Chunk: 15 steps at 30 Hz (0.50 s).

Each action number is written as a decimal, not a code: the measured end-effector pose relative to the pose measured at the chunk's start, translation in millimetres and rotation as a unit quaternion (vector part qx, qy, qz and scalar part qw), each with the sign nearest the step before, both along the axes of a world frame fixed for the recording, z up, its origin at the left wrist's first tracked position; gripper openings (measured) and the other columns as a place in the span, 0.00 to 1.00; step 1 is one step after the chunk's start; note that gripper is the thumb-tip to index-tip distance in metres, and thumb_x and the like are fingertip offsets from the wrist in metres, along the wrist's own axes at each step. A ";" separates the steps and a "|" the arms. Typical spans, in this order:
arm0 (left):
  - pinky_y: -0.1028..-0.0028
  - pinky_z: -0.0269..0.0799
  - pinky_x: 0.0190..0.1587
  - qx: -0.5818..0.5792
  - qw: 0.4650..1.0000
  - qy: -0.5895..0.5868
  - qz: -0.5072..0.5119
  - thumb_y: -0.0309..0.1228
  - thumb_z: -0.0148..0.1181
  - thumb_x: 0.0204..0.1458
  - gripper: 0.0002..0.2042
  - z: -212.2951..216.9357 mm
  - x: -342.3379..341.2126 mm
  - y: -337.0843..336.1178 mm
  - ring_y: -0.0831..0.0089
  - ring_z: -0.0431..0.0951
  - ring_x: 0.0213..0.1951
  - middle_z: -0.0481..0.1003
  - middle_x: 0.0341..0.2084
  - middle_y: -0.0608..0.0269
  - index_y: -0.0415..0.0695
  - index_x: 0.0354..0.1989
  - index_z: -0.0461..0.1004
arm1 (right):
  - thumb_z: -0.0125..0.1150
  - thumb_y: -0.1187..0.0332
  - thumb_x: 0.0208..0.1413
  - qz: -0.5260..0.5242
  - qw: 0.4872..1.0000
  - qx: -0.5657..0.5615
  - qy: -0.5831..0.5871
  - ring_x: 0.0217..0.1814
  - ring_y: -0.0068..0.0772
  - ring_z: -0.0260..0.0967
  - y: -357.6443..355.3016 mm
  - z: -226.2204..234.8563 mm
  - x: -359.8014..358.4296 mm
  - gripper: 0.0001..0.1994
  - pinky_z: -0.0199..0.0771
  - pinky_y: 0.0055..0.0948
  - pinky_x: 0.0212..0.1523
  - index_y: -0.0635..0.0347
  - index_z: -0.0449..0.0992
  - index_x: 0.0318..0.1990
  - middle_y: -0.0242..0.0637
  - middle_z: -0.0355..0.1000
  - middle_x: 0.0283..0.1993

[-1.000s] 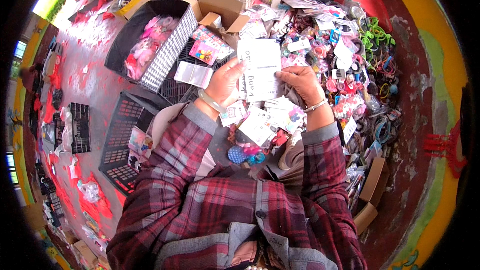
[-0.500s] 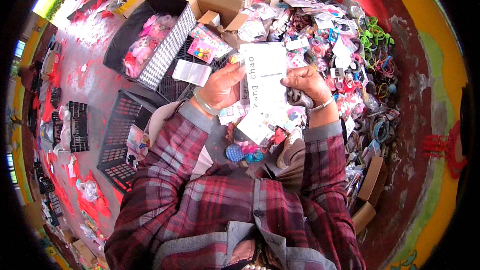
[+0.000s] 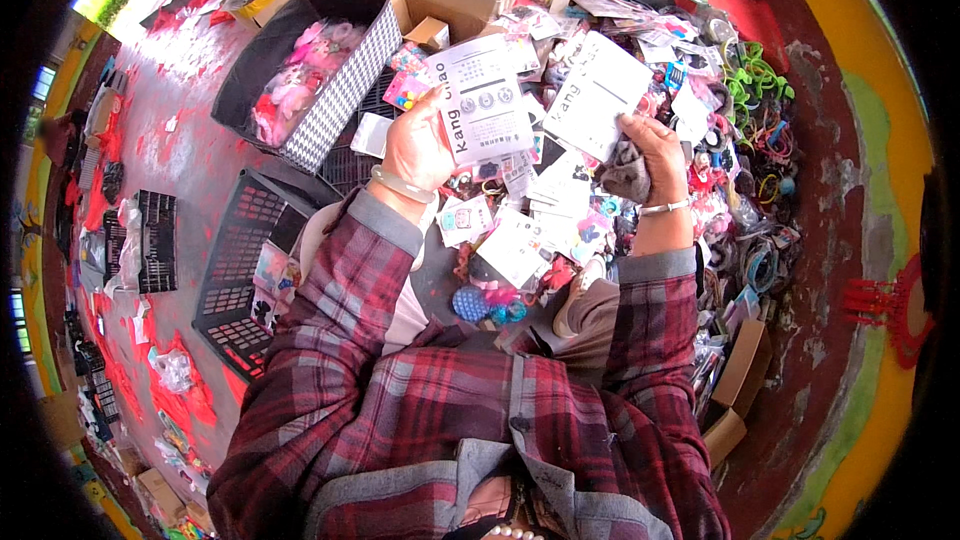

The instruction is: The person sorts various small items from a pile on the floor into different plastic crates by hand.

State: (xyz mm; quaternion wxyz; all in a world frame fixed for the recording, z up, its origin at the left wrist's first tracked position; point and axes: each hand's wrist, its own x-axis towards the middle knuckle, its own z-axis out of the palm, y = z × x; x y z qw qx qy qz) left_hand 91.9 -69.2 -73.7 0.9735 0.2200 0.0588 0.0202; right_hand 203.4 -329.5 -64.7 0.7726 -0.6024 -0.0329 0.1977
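Note:
My left hand (image 3: 418, 148) is closed on the edge of a white printed card (image 3: 488, 110), tilted to the left. In my right hand (image 3: 658, 152) a second white printed card (image 3: 602, 90) is pinched at its lower right corner. A grey soft cloth-like piece (image 3: 627, 176) sits under the fingers of that same hand; its exact kind cannot be made out. The two cards are apart, with a gap between them. Below them lie several loose white cards (image 3: 512, 245), and a blue dotted ball-shaped item (image 3: 469, 304) rests near my knees.
A big heap of packaged hair accessories (image 3: 700, 130) spreads to the right, with green bands (image 3: 755, 75) at its far edge. On the left stand a houndstooth-sided bin (image 3: 340, 90) of pink fluffy items and a black plastic crate (image 3: 235, 280). An open cardboard box (image 3: 450, 5) lies beyond.
The cards, together in front of me before, are now separated. My left hand has moved left and forward with one card; my right hand has shifted right with the other and the grey piece.

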 end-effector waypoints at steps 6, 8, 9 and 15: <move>0.60 0.63 0.52 0.051 0.994 -0.032 -0.088 0.34 0.47 0.54 0.20 -5.9 -1.1 -18.1 0.62 0.70 0.48 0.69 0.47 0.54 0.36 0.52 0.62 | 0.60 0.72 0.48 0.163 0.981 -0.098 -0.041 0.24 0.17 0.64 28.5 1.3 -23.9 0.06 0.63 0.18 0.25 0.67 0.77 0.28 0.30 0.71 0.25; 0.61 0.65 0.52 0.032 0.992 -0.015 -0.120 0.33 0.47 0.55 0.18 -6.2 -1.0 -26.6 0.61 0.70 0.48 0.69 0.47 0.51 0.34 0.51 0.62 | 0.59 0.72 0.49 0.207 0.976 -0.064 -0.031 0.27 0.17 0.65 31.3 -17.0 -21.9 0.06 0.64 0.18 0.29 0.67 0.77 0.29 0.29 0.72 0.26; 0.62 0.66 0.51 0.035 0.992 -0.011 -0.121 0.32 0.46 0.56 0.18 -8.9 -1.5 -27.3 0.61 0.71 0.48 0.69 0.47 0.50 0.33 0.50 0.62 | 0.59 0.71 0.49 0.202 0.976 -0.076 -0.033 0.27 0.18 0.65 34.4 -19.8 -22.6 0.07 0.65 0.18 0.29 0.67 0.77 0.29 0.30 0.72 0.27; 0.65 0.71 0.46 0.087 0.995 0.046 -0.035 0.30 0.47 0.56 0.14 -21.1 2.2 -19.4 0.63 0.75 0.42 0.72 0.39 0.50 0.33 0.46 0.65 | 0.56 0.65 0.54 -0.040 0.984 -0.126 -0.118 0.26 0.15 0.65 24.5 -11.0 -9.7 0.12 0.65 0.17 0.26 0.65 0.75 0.39 0.29 0.71 0.26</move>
